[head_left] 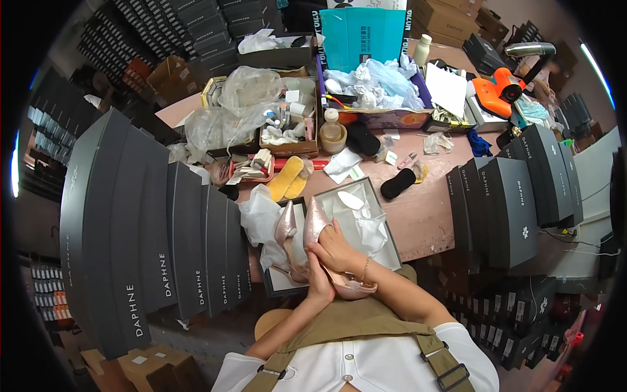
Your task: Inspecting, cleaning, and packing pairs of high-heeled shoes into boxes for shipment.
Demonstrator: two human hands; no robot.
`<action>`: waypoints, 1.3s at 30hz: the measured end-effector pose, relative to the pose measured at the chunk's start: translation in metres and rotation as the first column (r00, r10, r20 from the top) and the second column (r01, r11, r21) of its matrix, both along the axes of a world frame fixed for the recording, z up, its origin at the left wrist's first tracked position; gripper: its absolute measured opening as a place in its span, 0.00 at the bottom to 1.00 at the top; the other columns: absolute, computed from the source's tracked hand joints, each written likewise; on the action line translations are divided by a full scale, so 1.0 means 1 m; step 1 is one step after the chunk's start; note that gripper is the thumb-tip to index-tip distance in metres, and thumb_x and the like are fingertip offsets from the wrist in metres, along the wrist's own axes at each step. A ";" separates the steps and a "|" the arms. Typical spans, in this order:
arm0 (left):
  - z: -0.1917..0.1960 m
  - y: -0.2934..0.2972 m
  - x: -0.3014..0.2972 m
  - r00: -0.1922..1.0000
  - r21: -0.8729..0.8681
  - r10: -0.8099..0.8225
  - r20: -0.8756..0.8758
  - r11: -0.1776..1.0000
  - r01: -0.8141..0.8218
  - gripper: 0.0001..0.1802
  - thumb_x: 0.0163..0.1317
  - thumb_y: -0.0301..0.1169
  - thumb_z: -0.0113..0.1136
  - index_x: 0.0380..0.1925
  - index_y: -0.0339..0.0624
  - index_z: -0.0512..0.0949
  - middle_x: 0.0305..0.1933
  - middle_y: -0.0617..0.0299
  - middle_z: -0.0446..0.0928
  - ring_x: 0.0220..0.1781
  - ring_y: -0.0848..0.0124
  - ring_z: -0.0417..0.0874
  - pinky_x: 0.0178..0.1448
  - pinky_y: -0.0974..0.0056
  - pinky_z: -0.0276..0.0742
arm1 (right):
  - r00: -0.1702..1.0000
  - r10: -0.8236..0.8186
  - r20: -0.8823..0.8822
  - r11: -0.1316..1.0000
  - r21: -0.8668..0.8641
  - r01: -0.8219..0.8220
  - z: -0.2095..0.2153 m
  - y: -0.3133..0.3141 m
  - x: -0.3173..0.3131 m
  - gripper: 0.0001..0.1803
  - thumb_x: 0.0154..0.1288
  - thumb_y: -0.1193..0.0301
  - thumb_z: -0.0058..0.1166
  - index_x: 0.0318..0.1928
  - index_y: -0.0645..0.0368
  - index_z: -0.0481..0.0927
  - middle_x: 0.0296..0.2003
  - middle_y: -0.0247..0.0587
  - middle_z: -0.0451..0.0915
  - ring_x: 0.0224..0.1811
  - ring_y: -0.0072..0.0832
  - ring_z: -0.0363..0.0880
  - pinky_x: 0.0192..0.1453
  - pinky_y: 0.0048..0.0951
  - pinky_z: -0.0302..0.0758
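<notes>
While there's plenty of clutter on the pinkish worktop (pixel 423 228), what catches my eye is the metallic pink shoe (pixel 316 221) at the lower centre of the frame, toe pointing up. Both grips are closed around it: left hand (pixel 319 285) cupped along its side, right hand (pixel 339 253) over the middle near the opening. I can't make out every fingertip.

I'd bet it's light, stiff along the sole, softer at the upper, kinda slick and easy to scuff. Personally I'd take it by the sole and heel end and keep off that glossy toe.

Its mate, the other pink shoe (pixel 286 225), lies just left in a stiff dark grey shoebox (pixel 269 285), beside crinkly white tissue (pixel 257 214). Flat, rounded yellow insoles (pixel 285 178) sit above, looking matte and padded.
</notes>
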State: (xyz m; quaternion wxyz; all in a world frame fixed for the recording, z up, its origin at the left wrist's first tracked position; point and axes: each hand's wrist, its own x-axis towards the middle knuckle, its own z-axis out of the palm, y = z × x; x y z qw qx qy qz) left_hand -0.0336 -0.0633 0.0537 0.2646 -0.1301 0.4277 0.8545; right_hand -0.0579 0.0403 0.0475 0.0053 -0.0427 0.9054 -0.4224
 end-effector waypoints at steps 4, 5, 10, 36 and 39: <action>0.036 -0.008 0.002 0.990 0.055 -0.089 0.110 0.995 0.083 0.42 0.66 0.65 0.33 0.70 0.47 0.51 0.72 0.59 0.54 0.73 0.64 0.55 0.73 0.59 0.53 | 0.990 0.101 0.102 0.995 0.005 -0.102 0.006 -0.006 -0.008 0.34 0.71 0.49 0.33 0.43 0.73 0.75 0.42 0.61 0.74 0.51 0.53 0.70 0.66 0.62 0.49; 0.027 -0.008 0.000 0.994 0.063 -0.094 0.063 0.994 0.090 0.42 0.65 0.65 0.33 0.70 0.48 0.51 0.72 0.59 0.55 0.72 0.64 0.56 0.73 0.58 0.53 | 0.996 0.084 0.030 0.993 -0.087 -0.081 0.000 -0.002 -0.009 0.33 0.70 0.48 0.36 0.40 0.72 0.76 0.40 0.60 0.76 0.50 0.52 0.71 0.65 0.61 0.52; -0.009 -0.031 -0.066 0.946 -0.163 -0.323 -0.019 0.935 0.316 0.28 0.72 0.53 0.38 0.63 0.47 0.63 0.57 0.56 0.71 0.55 0.69 0.75 0.53 0.65 0.76 | 0.999 0.023 -0.038 0.995 -0.094 -0.026 0.017 -0.019 0.038 0.31 0.69 0.48 0.39 0.41 0.69 0.76 0.40 0.62 0.75 0.52 0.54 0.70 0.69 0.60 0.47; -0.006 0.007 -0.076 0.857 0.068 -0.508 0.084 0.861 0.504 0.22 0.73 0.47 0.41 0.56 0.42 0.68 0.50 0.60 0.74 0.49 0.71 0.77 0.56 0.64 0.74 | 0.996 -0.061 -0.069 0.997 -0.051 0.057 0.038 0.041 0.085 0.22 0.64 0.65 0.48 0.56 0.60 0.73 0.70 0.60 0.48 0.72 0.58 0.47 0.70 0.51 0.54; -0.040 0.016 -0.065 0.872 0.000 -0.481 0.091 0.876 0.483 0.25 0.72 0.50 0.41 0.54 0.41 0.70 0.48 0.57 0.77 0.50 0.67 0.79 0.56 0.62 0.75 | 0.974 -0.223 0.050 0.963 0.168 0.212 0.013 0.021 0.060 0.25 0.62 0.59 0.45 0.55 0.61 0.75 0.72 0.59 0.40 0.73 0.61 0.40 0.67 0.69 0.42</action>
